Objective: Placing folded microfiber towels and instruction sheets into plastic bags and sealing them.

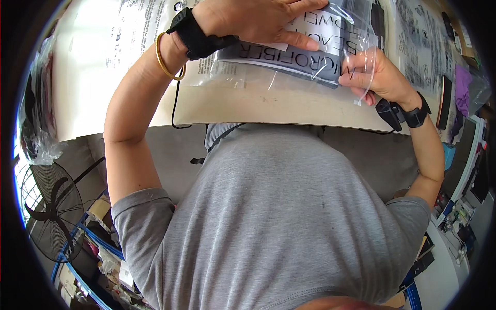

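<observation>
A folded dark grey towel (305, 72) with a pale printed label lies in a clear plastic bag (368, 36) on the table in front of me. My left hand (253, 20) rests flat over the towel and its bag, fingers stretched out and partly cut off by the upper edge. At the bag's right end, my right hand (380, 77) has its fingers behind the clear film. Its thumb and forefinger pinch the near right corner of the towel. Black straps with small devices circle both wrists, and a yellow bangle (164, 57) hangs on the left one.
More clear printed bags (137, 36) lie on the pale table (279, 103), at left and right. Plastic-wrapped goods (39, 108) are stacked at the left edge. A dark flat object (444, 101) and purple cloth (462, 90) are at the right. A black fan (51, 212) stands lower left.
</observation>
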